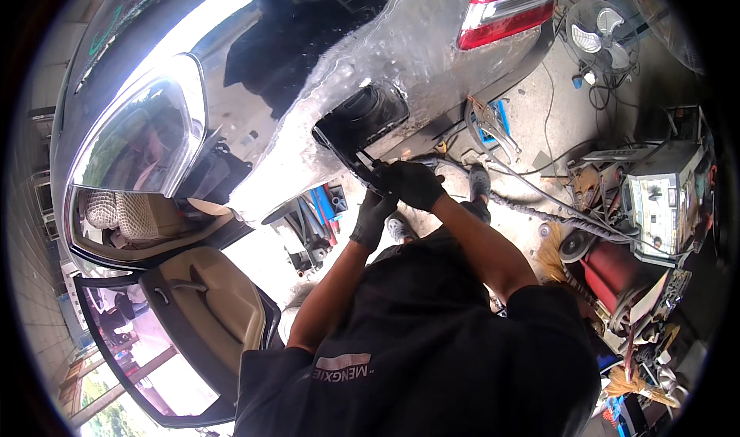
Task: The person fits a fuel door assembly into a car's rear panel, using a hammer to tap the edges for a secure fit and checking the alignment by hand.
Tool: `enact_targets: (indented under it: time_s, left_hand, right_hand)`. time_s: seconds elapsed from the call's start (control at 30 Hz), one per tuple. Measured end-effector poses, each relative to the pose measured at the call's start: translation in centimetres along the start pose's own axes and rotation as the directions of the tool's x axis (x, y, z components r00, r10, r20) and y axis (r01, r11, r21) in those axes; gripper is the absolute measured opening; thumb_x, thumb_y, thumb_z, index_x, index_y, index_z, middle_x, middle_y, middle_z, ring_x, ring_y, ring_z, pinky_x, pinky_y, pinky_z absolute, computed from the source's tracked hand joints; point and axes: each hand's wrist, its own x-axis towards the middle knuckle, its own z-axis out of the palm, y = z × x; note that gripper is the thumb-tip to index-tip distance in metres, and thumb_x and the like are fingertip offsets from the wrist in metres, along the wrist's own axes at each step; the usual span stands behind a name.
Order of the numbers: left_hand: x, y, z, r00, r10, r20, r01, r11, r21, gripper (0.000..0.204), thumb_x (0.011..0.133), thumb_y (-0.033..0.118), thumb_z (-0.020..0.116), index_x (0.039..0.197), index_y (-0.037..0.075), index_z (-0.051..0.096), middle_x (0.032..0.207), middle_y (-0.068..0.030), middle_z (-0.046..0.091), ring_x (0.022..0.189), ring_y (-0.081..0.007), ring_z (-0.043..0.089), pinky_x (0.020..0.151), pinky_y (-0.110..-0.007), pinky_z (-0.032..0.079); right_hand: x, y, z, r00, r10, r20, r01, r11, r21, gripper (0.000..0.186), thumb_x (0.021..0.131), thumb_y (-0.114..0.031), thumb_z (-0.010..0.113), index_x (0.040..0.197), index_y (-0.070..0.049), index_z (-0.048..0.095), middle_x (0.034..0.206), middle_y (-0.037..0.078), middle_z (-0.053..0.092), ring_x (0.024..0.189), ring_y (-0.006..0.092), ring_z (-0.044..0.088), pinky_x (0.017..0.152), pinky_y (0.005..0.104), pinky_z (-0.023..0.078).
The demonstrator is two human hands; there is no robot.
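A dark car (308,52) is being worked on, its rear flank showing as streaky, scuffed bare grey where the glossy paint is ending in a ragged edge. In the cabin, a beige seat (127,215) with a woven, netlike cover is being framed by the doorway. Tan, smoothly moulded lining is being displayed on the open door (204,298). At right, a boxy metal machine (659,206) is being flanked by a rounded red cylinder (609,271), and a round, 3-bladed fan (603,38) is being seen beyond. A black, hollow housing (362,113) is being contained by the flank's squarish recess (397,102). On the floor, a blue tray (506,115) is being crossed by a metal tool (487,122).

Black gloves are being worn on 2 hands. A slender dark piece (356,164) is being held at the recess's near edge, the right hand (416,185) being clamped on it with curled fingers. The left hand (373,220) is being raised just below; its fingers are being partly hidden, so their closure cannot be told.
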Motion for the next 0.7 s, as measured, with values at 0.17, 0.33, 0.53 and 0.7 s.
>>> enact_targets:
  time_s: [0.17, 0.33, 0.53, 0.7]
  left_hand:
    - [-3.3, -2.1, -4.1, 0.987, -0.132, -0.093, 0.125, 0.99, -0.07, 0.056, 0.098, 0.029, 0.059, 0.145, 0.004, 0.042, 0.138, -0.0139, 0.057, 0.117, -0.0262, 0.061, 0.095, -0.038, 0.05]
    - [-5.3, -5.4, -7.4, 0.925, -0.31, -0.22, 0.272, 0.944, -0.188, 0.049, 0.099, 0.033, 0.056, 0.138, 0.004, 0.049, 0.128, -0.0154, 0.064, 0.103, -0.0266, 0.067, 0.083, -0.037, 0.054]
    - [-5.2, -8.9, -8.2, 0.911, -0.296, -0.286, 0.216, 0.935, -0.28, 0.045, 0.096, 0.028, 0.059, 0.135, 0.004, 0.055, 0.119, -0.0155, 0.068, 0.098, -0.026, 0.069, 0.08, -0.035, 0.055]
    - [-5.2, -9.2, -6.6, 0.864, -0.301, -0.405, 0.174, 0.931, -0.32, 0.042, 0.094, 0.029, 0.061, 0.128, 0.004, 0.06, 0.115, -0.0158, 0.07, 0.093, -0.0262, 0.07, 0.076, -0.036, 0.055]
  right_hand:
    - [0.0, -3.7, -2.3, 0.934, 0.341, 0.105, -0.349, 0.935, 0.063, 0.033, 0.095, -0.036, 0.058, 0.107, -0.005, 0.063, 0.086, 0.02, 0.07, 0.076, 0.0397, 0.07, 0.068, 0.0517, 0.054]
    - [1.1, -3.7, -4.5, 0.983, -0.021, 0.18, 0.023, 1.0, -0.005, 0.015, 0.088, -0.016, 0.06, 0.096, -0.004, 0.062, 0.095, 0.019, 0.068, 0.084, 0.0357, 0.068, 0.069, 0.0461, 0.056]
    - [-4.1, -2.8, -6.2, 0.999, -0.032, 0.027, 0.033, 0.999, -0.026, 0.058, 0.084, -0.008, 0.06, 0.141, -0.007, 0.05, 0.101, 0.015, 0.062, 0.088, 0.0343, 0.064, 0.067, 0.0436, 0.054]
    - [-3.9, -3.6, -14.9, 0.915, 0.166, -0.368, -0.186, 0.982, -0.018, 0.031, 0.094, -0.01, 0.059, 0.122, 0.003, 0.062, 0.096, 0.02, 0.068, 0.083, 0.0379, 0.068, 0.072, 0.0452, 0.053]
